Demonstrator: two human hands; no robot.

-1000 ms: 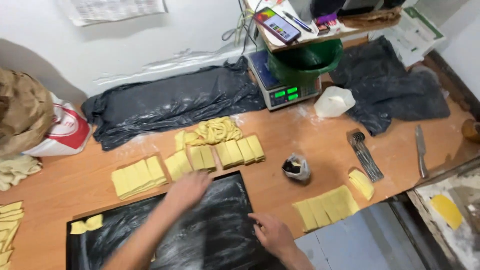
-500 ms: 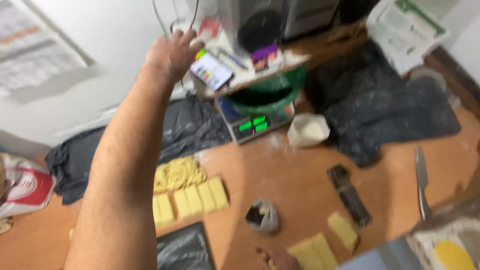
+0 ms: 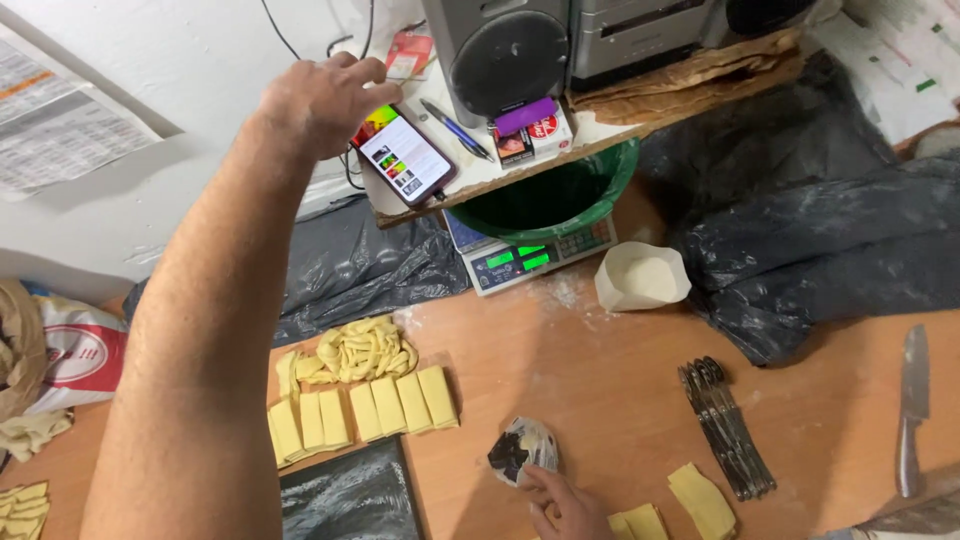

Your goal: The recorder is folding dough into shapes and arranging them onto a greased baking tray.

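Head view of a wooden worktop (image 3: 600, 380) and a low shelf (image 3: 600, 135) above it. The left hand (image 3: 325, 100) is raised to the shelf, arm stretched up and away from the body, back of the hand toward the camera, fingers curled loosely with the tips at the top edge of a phone (image 3: 403, 155). The phone lies flat on the shelf just right of and below that hand, screen lit; whether the fingers actually touch it cannot be told. The hand grips nothing.

Right of the phone on the shelf lie a pen (image 3: 456, 128), a small box with a purple top (image 3: 530, 130) and a grey speaker (image 3: 505, 55). Under the shelf sit a green bowl (image 3: 560, 205) and a scale (image 3: 530, 258) with green digits. A white cup of flour (image 3: 642, 277) stands right of the scale, and black plastic sheeting (image 3: 800, 250) lies beyond it.

The right hand (image 3: 565, 505) is at the bottom edge of the view, low on the worktop, fingers partly spread, fingertips touching a small crumpled foil-like wad (image 3: 522, 450); it does not close round it. Left of this hand lie rows of yellow dough rectangles (image 3: 365, 412) with a heap of dough strips (image 3: 360, 350) behind them. To its right lie a multi-wheel cutter (image 3: 725, 425), more dough pieces (image 3: 700, 498) and, farther off, a knife (image 3: 910, 405).
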